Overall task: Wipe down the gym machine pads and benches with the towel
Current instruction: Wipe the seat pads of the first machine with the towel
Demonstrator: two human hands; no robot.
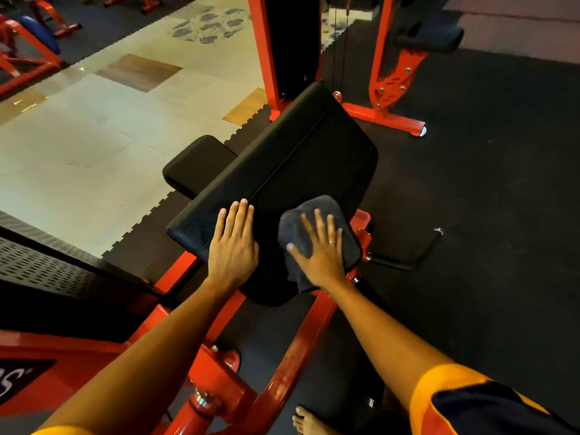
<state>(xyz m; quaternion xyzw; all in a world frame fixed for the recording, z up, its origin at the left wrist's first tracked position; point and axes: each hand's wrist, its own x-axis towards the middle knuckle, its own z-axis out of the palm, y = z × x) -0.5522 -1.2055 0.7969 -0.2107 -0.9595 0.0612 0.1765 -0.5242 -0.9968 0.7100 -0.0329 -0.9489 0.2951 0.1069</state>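
We see the towel [315, 205] as a dark grey-blue cloth with a soft, napped surface, bunched into a rounded lump rather than spread flat. One loose corner of it hangs down over the near edge of the pad. It lies on the near right corner of a large black pad [298, 158], which is rectangular with rounded corners, has a seam running along its length and is tilted. The right hand [323, 251] rests flat on top of the towel with its fingers straight and fanned apart, holding nothing in a grip, and a thin ring [332, 242] shows on one finger. Just beside it, the left hand [233, 246] lies palm down on the bare pad, fingers straight and close together, apart from the towel. A smaller black pad [194, 164] sits behind the large one on its left side. Both are carried by a red steel frame [295, 350], and a black bent handle [405, 262] sticks out to the right. The machine stands on a black rubber mat [486, 183] whose toothed edge meets pale floor tiles [78, 152]. At the bottom we make out a yellow and dark sleeve [455, 394] and a bare foot [306, 422].
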